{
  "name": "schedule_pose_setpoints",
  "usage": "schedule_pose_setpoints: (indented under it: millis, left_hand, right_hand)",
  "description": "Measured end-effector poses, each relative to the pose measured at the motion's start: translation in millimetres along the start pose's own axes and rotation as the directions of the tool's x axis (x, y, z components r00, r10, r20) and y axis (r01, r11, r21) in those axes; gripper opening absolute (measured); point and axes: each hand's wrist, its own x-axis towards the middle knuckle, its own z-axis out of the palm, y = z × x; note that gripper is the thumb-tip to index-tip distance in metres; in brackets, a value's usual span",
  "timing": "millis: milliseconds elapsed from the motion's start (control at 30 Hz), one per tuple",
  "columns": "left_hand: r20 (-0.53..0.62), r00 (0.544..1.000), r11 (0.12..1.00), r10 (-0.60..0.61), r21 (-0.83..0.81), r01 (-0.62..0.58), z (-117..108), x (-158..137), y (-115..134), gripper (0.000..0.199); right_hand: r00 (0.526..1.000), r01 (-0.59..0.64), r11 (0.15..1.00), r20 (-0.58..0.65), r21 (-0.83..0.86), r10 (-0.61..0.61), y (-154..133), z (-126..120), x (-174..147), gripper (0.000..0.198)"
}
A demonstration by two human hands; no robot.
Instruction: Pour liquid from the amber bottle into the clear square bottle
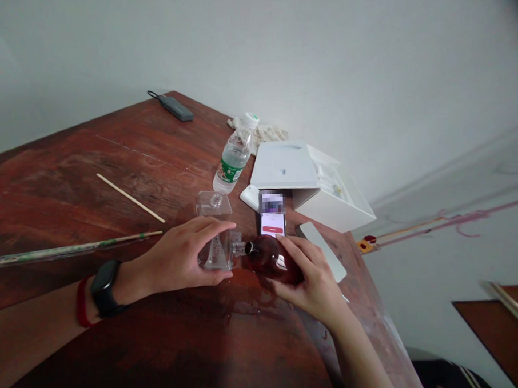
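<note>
My left hand (178, 252) comes in from the left, thumb and fingers curved around a clear square-sided plastic bottle (216, 253). That bottle's ridged neck points to the right. My right hand (312, 274) grips a dark red-brown bottle (277, 262), tilted onto its side with its open mouth facing left. The two bottle mouths are close together; whether they touch, I cannot tell. Wet drops (242, 309) lie on the wood below them. Just behind my left hand is a clear boxy piece (203, 202) with a round part on it; its lower part is hidden.
A capped water bottle (232, 161) stands on the wooden table (61, 185) near a white box (283, 164). A lit phone (272, 216) leans there. A thin stick (130, 198), a wrapped stick (72, 252), a grey device (175, 106) and a pale flat slab (324, 251) lie around.
</note>
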Motion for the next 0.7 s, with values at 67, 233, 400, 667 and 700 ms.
schedule_pose_setpoints:
  millis: [67, 233, 400, 667, 700]
  left_hand:
    - [0.008, 1.000, 1.000, 0.007, 0.005, -0.007, 0.2, -0.1, -0.4, 0.076]
    - [0.015, 1.000, 1.000, 0.013, -0.001, -0.013, -0.5, 0.4, 0.2, 0.076]
    - [0.028, 0.999, 1.000, 0.016, 0.011, -0.016, -0.7, -0.1, 0.8, 0.074]
    - [0.021, 0.998, 0.998, 0.059, 0.027, -0.060, 0.7, 0.2, -2.2, 0.076]
    - [0.023, 0.998, 0.997, 0.064, 0.031, -0.065, 0.7, 0.2, -2.0, 0.077]
  right_hand:
    - [1.000, 0.008, 1.000, 0.006, -0.013, -0.008, -1.0, -1.9, -0.2, 0.074]
    - [1.000, 0.011, 0.999, 0.011, -0.031, -0.011, -3.4, -5.8, 0.0, 0.073]
    - [1.000, 0.017, 0.998, 0.013, -0.054, -0.016, -5.1, -9.0, 1.1, 0.074]
    - [0.998, 0.058, 0.995, 0.026, -0.081, -0.056, -6.4, -15.0, 2.9, 0.075]
    - [0.998, 0.061, 0.995, 0.028, -0.085, -0.058, -6.6, -15.6, 3.0, 0.074]
